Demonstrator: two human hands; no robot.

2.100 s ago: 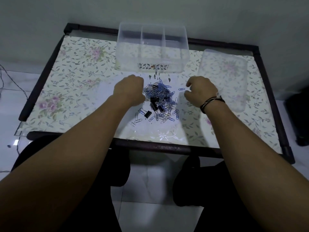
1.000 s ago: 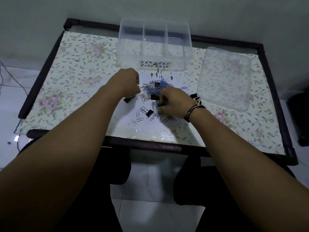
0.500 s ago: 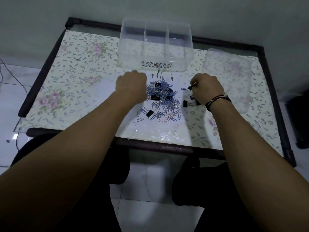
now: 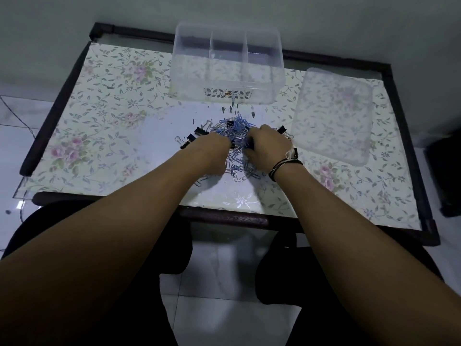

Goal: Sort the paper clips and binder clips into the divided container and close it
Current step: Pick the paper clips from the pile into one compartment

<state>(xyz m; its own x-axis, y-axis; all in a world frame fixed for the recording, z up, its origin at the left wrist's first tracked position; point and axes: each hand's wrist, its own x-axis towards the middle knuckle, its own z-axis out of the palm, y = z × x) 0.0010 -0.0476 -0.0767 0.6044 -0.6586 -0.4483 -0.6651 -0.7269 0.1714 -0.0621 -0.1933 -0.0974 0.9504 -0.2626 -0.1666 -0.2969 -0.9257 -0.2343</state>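
At the near edge of the table [image 4: 224,216], both forearms reach in over the person's dark-clothed lap and a pale tiled floor. The left hand [image 4: 212,156] and right hand [image 4: 268,149] now meet over the heap of paper clips [image 4: 237,136]; half a second ago the right hand was out to the right of it, so it has come back for another pick. Both hands lie knuckles-up with fingers curled down into the heap; whether either holds a clip cannot be told. Black binder clips [image 4: 200,132] lie apart on either side of the heap, which suggests they are being pulled out first. Sorting is judged to be at an early stage. Beyond the heap stands the clear divided container [image 4: 228,96], open, no clips visible in its compartments. Its lid [image 4: 331,116] lies flat to the right. The table carries a floral cover under glass in a dark frame, against a plain wall.
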